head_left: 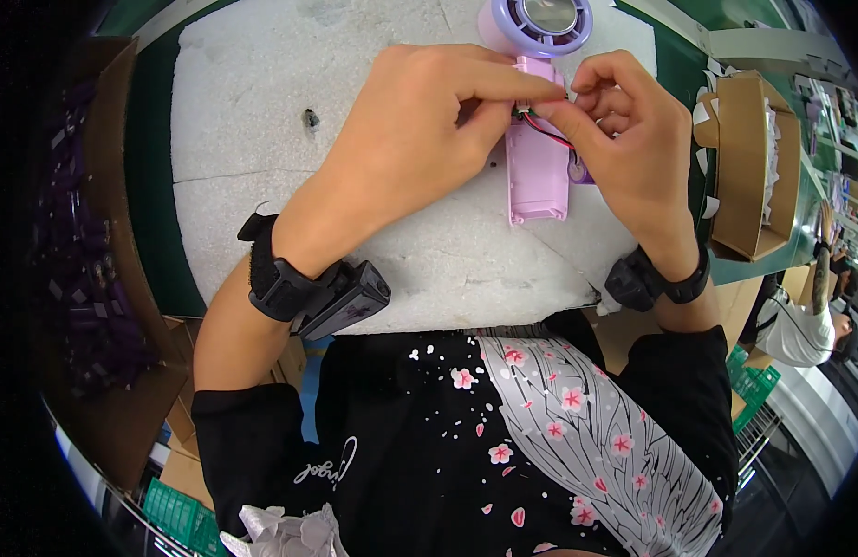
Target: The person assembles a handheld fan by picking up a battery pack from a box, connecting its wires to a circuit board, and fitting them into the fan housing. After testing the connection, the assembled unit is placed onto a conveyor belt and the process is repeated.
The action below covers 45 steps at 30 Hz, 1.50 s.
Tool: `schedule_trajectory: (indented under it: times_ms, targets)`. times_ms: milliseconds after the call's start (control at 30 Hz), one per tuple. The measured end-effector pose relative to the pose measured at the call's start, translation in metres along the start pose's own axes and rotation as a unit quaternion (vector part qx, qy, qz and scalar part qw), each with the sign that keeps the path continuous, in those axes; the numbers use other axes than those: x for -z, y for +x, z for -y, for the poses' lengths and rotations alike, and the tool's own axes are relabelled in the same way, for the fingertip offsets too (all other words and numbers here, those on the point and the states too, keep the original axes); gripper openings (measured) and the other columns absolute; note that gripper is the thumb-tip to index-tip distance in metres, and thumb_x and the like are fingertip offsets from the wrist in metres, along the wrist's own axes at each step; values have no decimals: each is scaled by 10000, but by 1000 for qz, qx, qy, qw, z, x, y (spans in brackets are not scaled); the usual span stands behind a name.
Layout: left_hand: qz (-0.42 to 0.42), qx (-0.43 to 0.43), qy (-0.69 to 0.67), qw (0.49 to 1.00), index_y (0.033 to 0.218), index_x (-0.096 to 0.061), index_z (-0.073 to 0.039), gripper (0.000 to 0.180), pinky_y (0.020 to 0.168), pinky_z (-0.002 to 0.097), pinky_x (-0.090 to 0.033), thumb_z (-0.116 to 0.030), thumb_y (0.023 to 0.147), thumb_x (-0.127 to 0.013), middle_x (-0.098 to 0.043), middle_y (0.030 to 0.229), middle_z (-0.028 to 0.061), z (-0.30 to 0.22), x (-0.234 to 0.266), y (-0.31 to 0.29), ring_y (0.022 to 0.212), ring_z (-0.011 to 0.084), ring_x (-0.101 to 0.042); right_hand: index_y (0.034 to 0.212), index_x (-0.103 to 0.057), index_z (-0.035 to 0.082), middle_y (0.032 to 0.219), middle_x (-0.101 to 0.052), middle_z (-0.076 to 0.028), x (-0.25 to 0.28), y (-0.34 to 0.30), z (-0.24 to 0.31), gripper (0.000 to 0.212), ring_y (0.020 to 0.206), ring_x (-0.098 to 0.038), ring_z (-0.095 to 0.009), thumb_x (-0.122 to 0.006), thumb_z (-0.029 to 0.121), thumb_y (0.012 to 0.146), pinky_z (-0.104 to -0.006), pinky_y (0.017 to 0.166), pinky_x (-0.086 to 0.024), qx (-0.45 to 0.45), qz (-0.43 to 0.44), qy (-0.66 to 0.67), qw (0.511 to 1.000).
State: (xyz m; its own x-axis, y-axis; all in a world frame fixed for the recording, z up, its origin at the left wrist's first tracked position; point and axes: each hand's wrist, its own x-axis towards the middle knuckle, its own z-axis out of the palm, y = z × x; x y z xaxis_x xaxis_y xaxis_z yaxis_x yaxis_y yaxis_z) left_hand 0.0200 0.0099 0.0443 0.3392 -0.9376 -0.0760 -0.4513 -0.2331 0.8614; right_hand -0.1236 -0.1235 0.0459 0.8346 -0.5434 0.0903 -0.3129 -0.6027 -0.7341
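A handheld fan lies on a white foam board (pixel 253 93), its round purple head (pixel 540 42) at the far end and its opened pink handle shell (pixel 538 181) pointing toward me. My left hand (pixel 420 121) reaches over the upper handle, thumb and forefinger closed at a small green circuit board (pixel 520 112). Red and black wires (pixel 550 136) run from there to a purple cylinder (pixel 580 171), probably a battery, partly hidden under my right hand (pixel 633 125). That hand's thumb and forefinger pinch beside the left fingertips; whatever lies between them is hidden.
To the left stands a large cardboard box (pixel 113 251) holding many dark purple parts. An open cardboard box (pixel 740 162) with white pieces sits at the right on the green table (pixel 155 204). Another person (pixel 800 325) is at the far right. Black devices are strapped to both my wrists.
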Motion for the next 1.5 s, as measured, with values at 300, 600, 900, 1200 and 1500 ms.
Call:
schedule_trajectory:
  times_ms: [300, 600, 900, 1200, 1500]
  targets:
    - [-46, -132, 2, 990, 1087, -713, -74, 354, 706, 268, -514, 0, 768, -579, -658, 1031, 134, 12, -5, 0, 787, 224, -654, 1043, -577, 25, 855, -606, -89, 31, 6, -8, 344, 788, -609, -196, -741, 50, 742, -308, 664, -483, 82, 198, 48, 976]
    - [-64, -60, -43, 995, 1042, -730, -69, 343, 701, 269, -531, 23, 737, -600, -641, 1082, 139, 5, 0, -2, 813, 206, -663, 963, -621, -8, 950, -634, -123, 46, -1, 0, 293, 855, -612, -291, -750, 21, 701, -343, 752, -507, 146, 137, -101, 975]
    - [-96, -117, -13, 988, 1029, -736, -85, 347, 689, 300, -540, 30, 718, -633, -639, 1070, 165, 20, -16, -4, 796, 234, -661, 864, -663, -27, 1007, -674, -162, 40, -18, -4, 147, 823, -635, -306, -724, 20, 739, -366, 718, -522, 200, 121, -192, 953]
    - [-95, -116, -6, 989, 1031, -741, -119, 352, 689, 308, -536, 10, 718, -646, -637, 1073, 175, 19, -17, -2, 780, 246, -657, 822, -668, -40, 962, -689, -169, 28, -20, 1, 109, 753, -639, -295, -706, 20, 739, -364, 684, -527, 184, 119, -290, 932]
    - [-79, -107, -24, 991, 1056, -735, -112, 358, 693, 303, -534, 5, 730, -642, -640, 1080, 168, 24, -18, -4, 781, 248, -664, 801, -670, -19, 930, -712, -153, 30, -23, -13, 73, 678, -643, -278, -709, 21, 754, -361, 643, -522, 137, 61, -165, 975]
